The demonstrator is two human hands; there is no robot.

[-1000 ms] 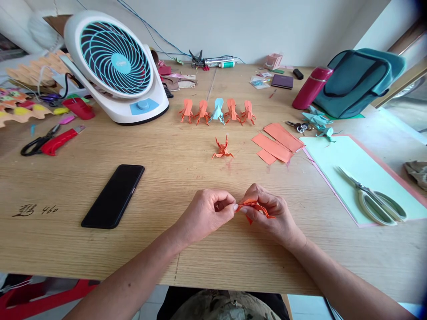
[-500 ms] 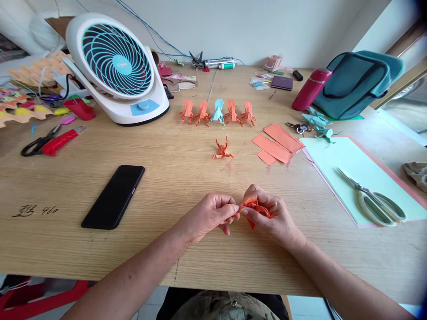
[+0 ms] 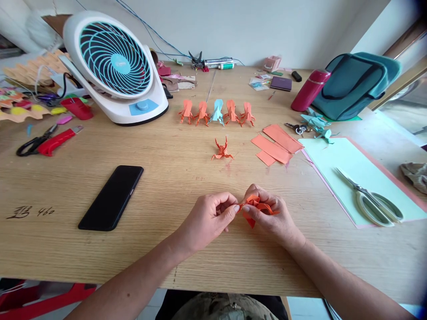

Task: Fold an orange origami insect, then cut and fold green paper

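Observation:
Both hands meet over the front middle of the table, around a folded orange paper piece (image 3: 252,202). My left hand (image 3: 213,216) pinches a thin tip of it between thumb and fingers. The body of the paper is held in my right hand (image 3: 271,216), thumb on top, with folded flaps sticking out below and to the right. Beyond the hands stands an orange folded paper figure (image 3: 222,149) with raised points. Farther back is a row of several paper figures, orange ones around a light blue one (image 3: 217,112).
A black phone (image 3: 111,198) lies left, below a red-handled cutter (image 3: 58,141) and a white fan (image 3: 116,66). Orange paper strips (image 3: 275,147), scissors (image 3: 372,200) on pale green sheets (image 3: 327,153), a pink bottle (image 3: 311,90) and a teal bag (image 3: 353,86) are on the right.
My left hand has turned slightly, its lower fingers now more tucked in. The orange paper is tilted a little differently in my right hand. The view has shifted slightly.

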